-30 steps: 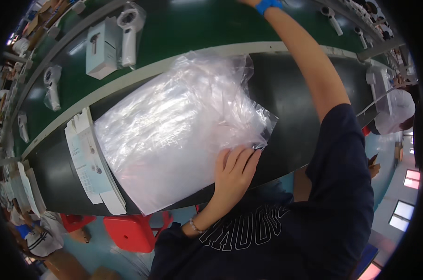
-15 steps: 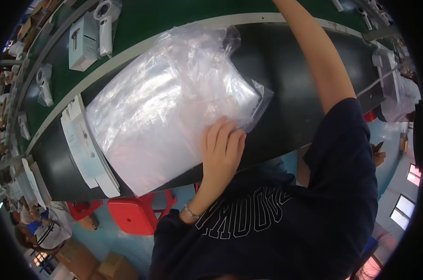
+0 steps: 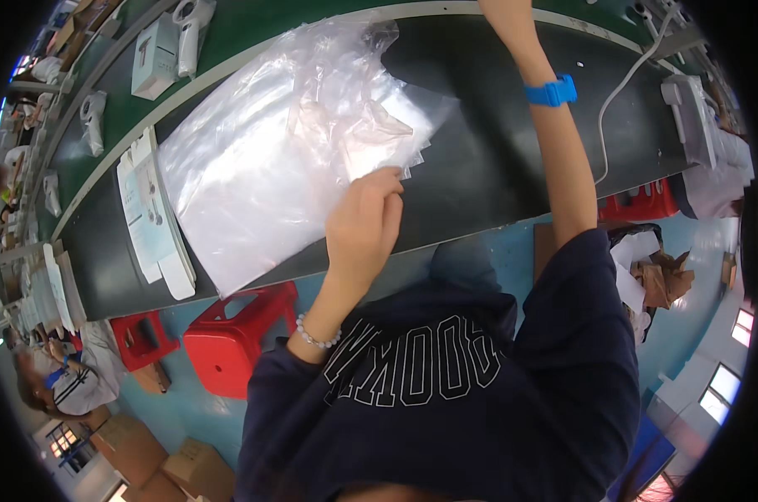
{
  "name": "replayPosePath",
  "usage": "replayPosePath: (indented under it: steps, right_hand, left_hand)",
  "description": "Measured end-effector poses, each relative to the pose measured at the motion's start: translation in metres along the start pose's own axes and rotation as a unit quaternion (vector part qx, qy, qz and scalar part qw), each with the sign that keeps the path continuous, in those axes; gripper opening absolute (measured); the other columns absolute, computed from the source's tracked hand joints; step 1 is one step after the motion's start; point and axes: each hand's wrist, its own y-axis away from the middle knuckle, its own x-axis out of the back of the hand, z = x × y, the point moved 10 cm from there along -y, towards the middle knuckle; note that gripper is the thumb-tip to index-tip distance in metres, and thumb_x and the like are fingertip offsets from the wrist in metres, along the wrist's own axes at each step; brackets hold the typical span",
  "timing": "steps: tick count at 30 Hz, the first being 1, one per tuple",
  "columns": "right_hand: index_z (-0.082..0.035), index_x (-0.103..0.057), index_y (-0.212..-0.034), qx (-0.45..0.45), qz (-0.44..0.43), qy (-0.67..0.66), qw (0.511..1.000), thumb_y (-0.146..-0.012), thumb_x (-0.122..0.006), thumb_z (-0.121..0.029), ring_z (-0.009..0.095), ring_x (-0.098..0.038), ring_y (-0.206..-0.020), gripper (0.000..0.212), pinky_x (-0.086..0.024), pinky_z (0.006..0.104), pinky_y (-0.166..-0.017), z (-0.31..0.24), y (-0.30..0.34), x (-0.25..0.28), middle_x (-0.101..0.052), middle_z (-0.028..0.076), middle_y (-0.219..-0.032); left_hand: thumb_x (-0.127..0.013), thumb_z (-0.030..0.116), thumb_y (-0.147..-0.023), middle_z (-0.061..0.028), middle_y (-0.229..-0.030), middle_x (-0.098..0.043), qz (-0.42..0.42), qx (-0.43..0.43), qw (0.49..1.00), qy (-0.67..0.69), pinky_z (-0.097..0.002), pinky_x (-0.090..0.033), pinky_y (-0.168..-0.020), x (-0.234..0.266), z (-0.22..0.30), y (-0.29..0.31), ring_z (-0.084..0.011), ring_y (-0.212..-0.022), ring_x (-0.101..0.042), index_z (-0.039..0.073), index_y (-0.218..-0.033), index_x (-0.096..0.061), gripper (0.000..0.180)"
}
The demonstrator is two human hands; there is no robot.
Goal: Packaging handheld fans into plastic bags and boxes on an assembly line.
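A stack of clear plastic bags [image 3: 253, 142] lies spread across the dark table, crumpled toward its far right part. My left hand [image 3: 364, 219], with a beaded bracelet on its wrist, is at the stack's near right corner. Its fingers are curled together on the bag edges. My right arm reaches far forward across the table, a blue band round the wrist. Only part of my right hand [image 3: 507, 18] shows at the top edge; its fingers are cut off from view.
Flattened printed cartons [image 3: 155, 219] lie left of the bags. On the green belt stand an upright box [image 3: 155, 60] and bagged white handheld devices [image 3: 92, 124]. A white cable [image 3: 604, 109] crosses the table's right side. Red stools [image 3: 220, 356] stand under the near edge.
My left hand has shifted left from lying on the bags to curling at their corner. My right forearm and wrist have come into view at the top. The whole view has shifted.
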Motion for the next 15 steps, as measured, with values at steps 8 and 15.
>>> replayPosePath:
  steps: [8, 15]
  right_hand:
    - [-0.001, -0.04, -0.132, -0.135, -0.043, -0.316, 0.938, -0.091, -0.054, -0.03, 0.033, -0.059, -0.106, 0.052, -0.053, 0.044, -0.084, -0.042, 0.126, 0.093, -0.056, 0.023, -0.116]
    - [-0.004, -0.035, -0.135, -0.191, -0.038, -0.307, 0.931, -0.086, -0.055, -0.05, 0.037, -0.054, -0.113, 0.07, -0.052, 0.0454, -0.088, -0.038, 0.197, 0.139, -0.054, 0.026, -0.116]
  left_hand:
    - [-0.059, -0.011, -0.075, -0.0098, -0.087, -0.063, -0.01, 0.052, 0.997, 0.059, -0.0304, -0.051, -0.062, 0.009, -0.007, -0.007, -0.0221, -0.074, -0.063, 0.002, -0.086, -0.062, 0.017]
    - [-0.065, -0.008, -0.076, -0.0083, -0.087, -0.064, 0.04, 0.141, 0.981, 0.127, -0.027, -0.055, -0.06, 0.008, -0.012, -0.008, -0.0168, -0.075, -0.065, 0.001, -0.087, -0.066, 0.015]
